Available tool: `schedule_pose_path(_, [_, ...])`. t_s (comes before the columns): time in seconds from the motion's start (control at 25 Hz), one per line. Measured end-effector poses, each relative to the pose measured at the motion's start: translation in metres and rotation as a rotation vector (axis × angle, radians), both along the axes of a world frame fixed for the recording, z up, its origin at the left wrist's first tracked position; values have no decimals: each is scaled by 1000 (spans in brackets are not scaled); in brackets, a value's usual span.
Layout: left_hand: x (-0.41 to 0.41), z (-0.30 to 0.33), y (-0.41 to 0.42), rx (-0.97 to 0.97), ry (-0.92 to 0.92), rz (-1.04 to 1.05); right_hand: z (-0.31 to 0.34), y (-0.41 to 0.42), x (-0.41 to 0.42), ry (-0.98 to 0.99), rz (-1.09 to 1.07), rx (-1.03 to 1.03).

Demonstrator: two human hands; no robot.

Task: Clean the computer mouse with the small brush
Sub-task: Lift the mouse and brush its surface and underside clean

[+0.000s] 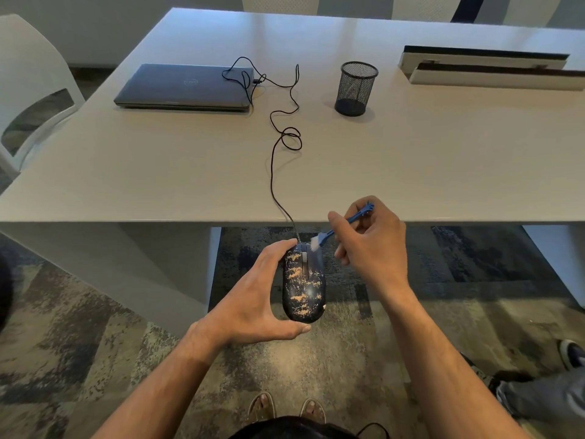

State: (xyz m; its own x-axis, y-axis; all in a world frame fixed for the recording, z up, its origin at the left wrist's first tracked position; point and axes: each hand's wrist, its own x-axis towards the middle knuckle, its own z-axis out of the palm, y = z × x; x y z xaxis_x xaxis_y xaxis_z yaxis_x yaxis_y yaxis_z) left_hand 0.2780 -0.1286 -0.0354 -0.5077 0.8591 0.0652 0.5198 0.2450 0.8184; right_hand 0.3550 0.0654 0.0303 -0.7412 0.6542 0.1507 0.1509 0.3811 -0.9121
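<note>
- The long pale grey table (411, 160) lies beyond both hands' fingertips; a closed dark grey laptop (185, 87) sits on it.
- The left hand (253, 299) grips the dark oval computer mouse (304, 285), speckled with tan dust, fingers curled over its front and thumb under its rear.
- The right hand (375, 245) pinches the small blue plastic brush (342, 224); its white bristles touch the mouse's front, beside the left fingertips.

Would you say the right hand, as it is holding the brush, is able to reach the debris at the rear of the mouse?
Probably yes: the right hand holds the brush at the front of the mouse, and nothing covers its speckled top.
</note>
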Motion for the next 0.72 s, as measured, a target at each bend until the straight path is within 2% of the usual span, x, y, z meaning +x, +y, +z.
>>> schedule_pose_path(0.2, [1,2,0,12,-5,22,4,6,6,-3,109,-111])
schedule_pose_path(0.36, [3,2,1,4,-4,4,4,5,1,-74,162,-53])
schedule_pose_path(0.72, [4,0,-1,9,-8,15,8,6,-20,4,81,64])
